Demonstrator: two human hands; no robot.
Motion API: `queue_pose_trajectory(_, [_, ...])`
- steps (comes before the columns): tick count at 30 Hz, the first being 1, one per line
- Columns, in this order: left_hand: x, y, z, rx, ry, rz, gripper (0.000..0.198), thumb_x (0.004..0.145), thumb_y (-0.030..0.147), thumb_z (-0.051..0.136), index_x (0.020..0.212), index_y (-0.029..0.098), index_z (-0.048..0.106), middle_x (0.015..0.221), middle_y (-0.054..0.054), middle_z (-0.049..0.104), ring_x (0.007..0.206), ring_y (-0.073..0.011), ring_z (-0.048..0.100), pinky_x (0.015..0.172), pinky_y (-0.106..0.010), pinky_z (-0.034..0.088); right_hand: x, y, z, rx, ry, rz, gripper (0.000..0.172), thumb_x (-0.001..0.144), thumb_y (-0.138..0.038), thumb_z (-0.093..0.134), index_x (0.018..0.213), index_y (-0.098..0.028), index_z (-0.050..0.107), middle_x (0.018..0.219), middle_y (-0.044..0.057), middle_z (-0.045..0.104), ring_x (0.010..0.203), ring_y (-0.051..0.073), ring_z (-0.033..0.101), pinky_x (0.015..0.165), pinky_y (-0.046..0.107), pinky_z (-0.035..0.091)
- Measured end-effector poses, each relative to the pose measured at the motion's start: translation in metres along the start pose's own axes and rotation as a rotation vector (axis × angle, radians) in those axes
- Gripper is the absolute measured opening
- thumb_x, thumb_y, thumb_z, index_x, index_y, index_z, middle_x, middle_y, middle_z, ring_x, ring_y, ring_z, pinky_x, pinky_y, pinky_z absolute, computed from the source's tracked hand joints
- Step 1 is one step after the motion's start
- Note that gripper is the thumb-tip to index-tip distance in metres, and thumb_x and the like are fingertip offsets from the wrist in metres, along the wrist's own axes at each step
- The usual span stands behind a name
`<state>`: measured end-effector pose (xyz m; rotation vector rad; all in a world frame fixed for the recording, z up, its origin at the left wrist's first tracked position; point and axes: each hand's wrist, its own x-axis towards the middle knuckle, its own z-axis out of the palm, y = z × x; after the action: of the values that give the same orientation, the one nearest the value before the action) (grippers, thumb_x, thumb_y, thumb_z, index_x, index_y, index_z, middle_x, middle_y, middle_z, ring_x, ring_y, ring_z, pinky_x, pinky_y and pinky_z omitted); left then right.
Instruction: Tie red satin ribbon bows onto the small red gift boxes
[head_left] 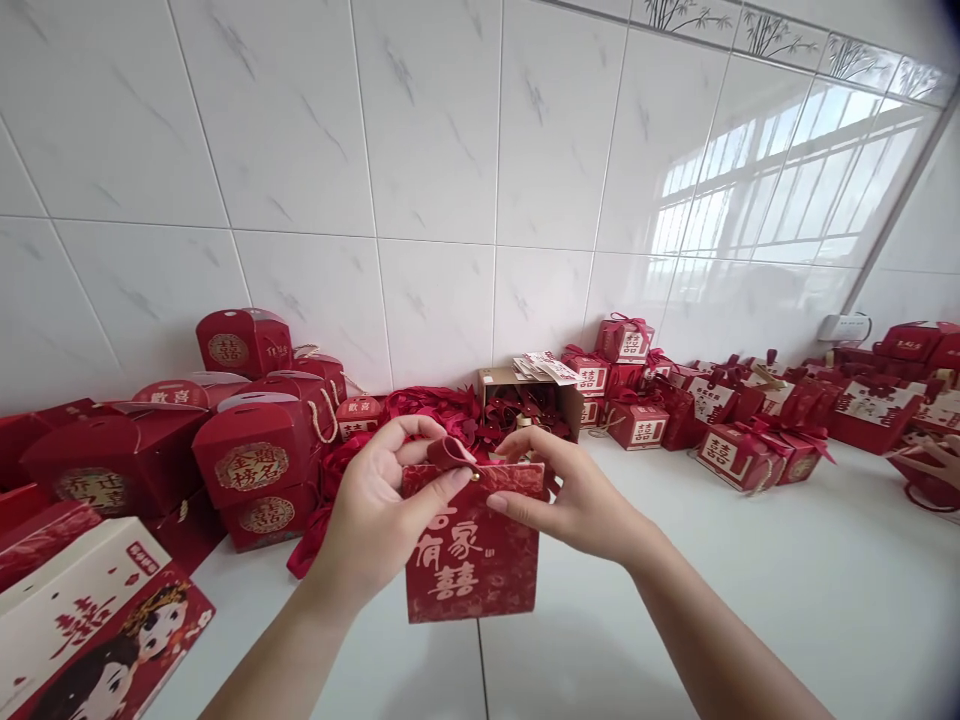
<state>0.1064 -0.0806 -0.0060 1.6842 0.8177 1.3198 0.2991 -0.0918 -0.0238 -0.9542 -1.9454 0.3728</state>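
Observation:
In front of me hangs a red paper gift bag (480, 560) with pale Chinese characters, its bottom above the white table. My left hand (397, 490) is closed on its upper left edge, thumb beside a folded dark red strap (452, 453) with a small gold stud. My right hand (551, 490) pinches the upper right edge, thumb on the front and fingers behind the top. The fingertips behind the bag are partly hidden. Behind it, an open cardboard box (568, 408) holds more dark red straps.
Red gift boxes (251, 460) are stacked at the left, near a cream-and-red printed box (97, 620). Red ribbon (427, 405) lies heaped by the tiled wall. Ribbon-tied boxes (626, 342) and several bags stand at the right. Another person's hand (937, 462) shows at the right edge.

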Motion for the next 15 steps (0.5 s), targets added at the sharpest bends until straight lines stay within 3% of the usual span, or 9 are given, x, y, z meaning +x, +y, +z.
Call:
queue_pose_trajectory(3, [0.002,-0.006,0.003,0.128,0.165,0.136,0.037,0.074,0.027,0.072,0.101,0.022,0.047,0.098,-0.003,0.063,0.084,-0.0174,0.065,0.078,-0.032,0.053,-0.001,0.002,-0.020,-0.035,-0.143,0.048,0.021,0.084,-0.039,0.061,0.081,-0.018,0.061,0.069,-0.002,0.057,0.057,0.010,0.048,0.049,0.021,0.038])
queue_pose_trajectory(6, [0.005,-0.009,0.002,0.278,0.315,0.372,0.042,0.073,0.020,0.072,0.107,0.024,0.046,0.108,-0.003,0.057,0.102,-0.0188,0.058,0.098,-0.035,0.044,-0.004,0.008,-0.044,-0.142,-0.129,0.094,0.027,0.085,-0.038,0.059,0.066,-0.018,0.055,0.062,-0.003,0.051,0.054,0.009,0.044,0.046,0.021,0.033])
queue_pose_trajectory(9, [0.007,-0.004,-0.004,0.260,0.356,0.408,0.040,0.075,0.015,0.069,0.106,0.024,0.046,0.104,-0.002,0.056,0.099,-0.0170,0.056,0.097,-0.032,0.042,-0.012,0.022,-0.075,-0.285,-0.191,0.184,0.025,0.080,-0.035,0.063,0.063,-0.018,0.057,0.062,-0.002,0.054,0.054,0.010,0.047,0.046,0.022,0.033])
queue_pose_trajectory(11, [0.008,0.001,-0.008,0.227,0.369,0.390,0.036,0.075,0.013,0.067,0.103,0.024,0.046,0.099,-0.001,0.056,0.093,-0.0152,0.057,0.090,-0.029,0.044,-0.021,0.037,-0.099,-0.340,-0.265,0.319,0.020,0.076,-0.033,0.066,0.064,-0.018,0.062,0.061,0.000,0.058,0.052,0.012,0.051,0.044,0.023,0.035])
queue_pose_trajectory(13, [0.008,0.005,-0.011,0.221,0.370,0.378,0.035,0.075,0.011,0.065,0.102,0.023,0.046,0.098,-0.001,0.055,0.089,-0.0144,0.057,0.084,-0.028,0.044,-0.033,0.055,-0.125,-0.381,-0.148,0.549,0.019,0.075,-0.035,0.065,0.071,-0.018,0.068,0.060,0.002,0.061,0.049,0.013,0.053,0.043,0.024,0.038])
queue_pose_trajectory(15, [0.009,0.005,-0.015,0.231,0.367,0.375,0.037,0.073,0.008,0.064,0.101,0.024,0.046,0.099,-0.001,0.055,0.088,-0.0146,0.057,0.081,-0.028,0.044,-0.044,0.074,-0.149,-0.461,0.270,0.758,0.026,0.076,-0.039,0.063,0.081,-0.014,0.070,0.062,0.006,0.064,0.051,0.017,0.058,0.046,0.028,0.042])
